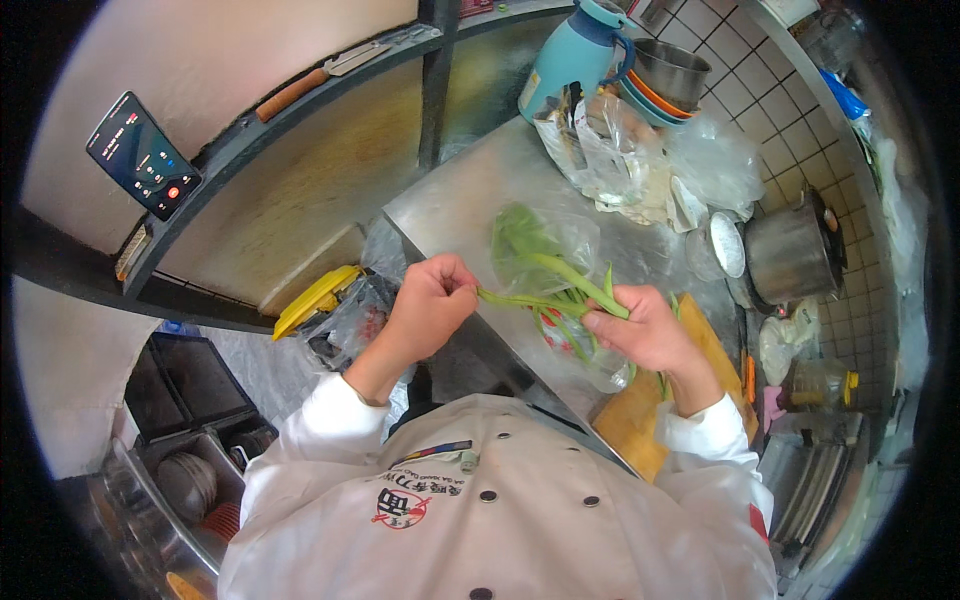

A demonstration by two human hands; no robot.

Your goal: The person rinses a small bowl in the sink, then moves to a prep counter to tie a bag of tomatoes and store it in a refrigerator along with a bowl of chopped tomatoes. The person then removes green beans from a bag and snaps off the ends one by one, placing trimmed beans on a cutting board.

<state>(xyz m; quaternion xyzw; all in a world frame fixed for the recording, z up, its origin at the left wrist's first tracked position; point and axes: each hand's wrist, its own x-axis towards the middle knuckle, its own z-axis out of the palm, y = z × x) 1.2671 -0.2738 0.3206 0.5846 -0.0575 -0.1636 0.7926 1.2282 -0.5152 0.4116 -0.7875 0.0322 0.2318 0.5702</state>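
Near the middle of the head view, my left hand (439,306) pinches the thin end of a green leafy stalk (532,300) between thumb and fingers. The stalk stretches across to my right hand (643,326), whose fingers close on it and on a thicker pale green stem (574,277). Beyond the hands, a clear plastic bag (581,232) with green leaves (519,229) lies on the steel table. Under the stalks is another clear bag with red print (559,334), with thin green stems over it. A wooden cutting board (634,412) lies partly beneath my right forearm.
The steel table (465,195) holds crumpled plastic bags (600,157), a turquoise jug (574,56), a lidded metal pot (791,247) and a small metal bowl (716,247). A phone (142,157) and a wooden-handled scraper (322,79) rest on the ledge. A yellow lid (315,300) is at the left, over bagged waste.
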